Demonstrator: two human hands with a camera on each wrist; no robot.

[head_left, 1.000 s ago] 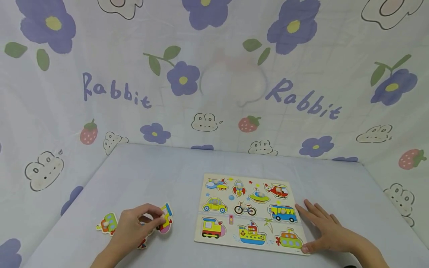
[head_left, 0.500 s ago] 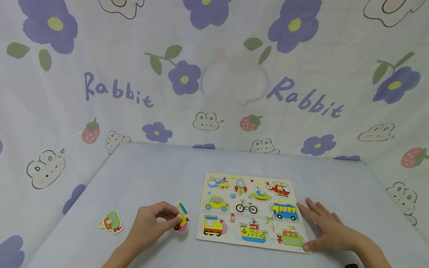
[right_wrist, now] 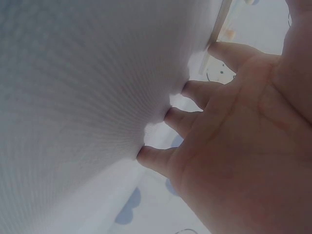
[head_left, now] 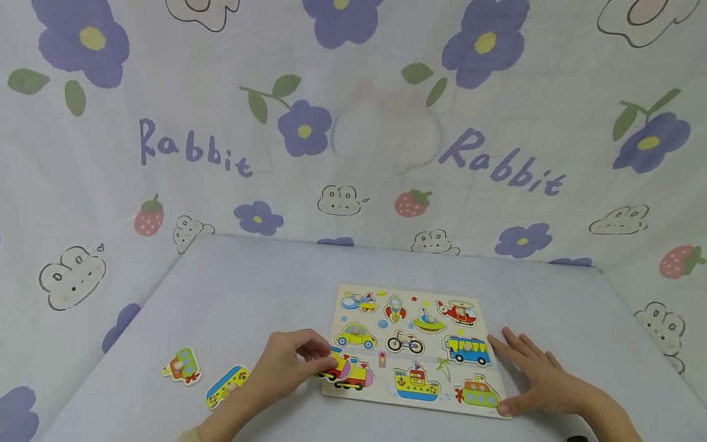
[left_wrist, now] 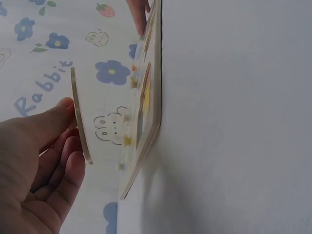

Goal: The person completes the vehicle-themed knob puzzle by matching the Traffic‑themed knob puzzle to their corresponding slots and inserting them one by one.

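My left hand (head_left: 293,362) pinches a train puzzle piece (head_left: 342,369) between thumb and fingers. The piece overlaps the lower left of the wooden puzzle board (head_left: 381,393), partly covering the train picture (head_left: 360,376) there. Seen from the left wrist, the train piece (left_wrist: 82,124) is edge-on and held apart from the board (left_wrist: 157,87). My right hand (head_left: 544,383) lies with spread fingers at the board's right edge, its thumb on the lower right corner. In the right wrist view, the fingertips (right_wrist: 146,153) press on the white cloth.
Left of the board lie a submarine piece (head_left: 183,367) and a ship piece (head_left: 223,388), the latter partly behind my left forearm. Knobbed pieces such as the car (head_left: 345,339) and bus (head_left: 480,355) sit in the board. A patterned curtain (head_left: 375,227) encloses the table's back and sides.
My left hand has carried the train piece rightward from the loose pieces to over the board's left edge. The ship piece has come into sight behind it. My right hand has stayed put.
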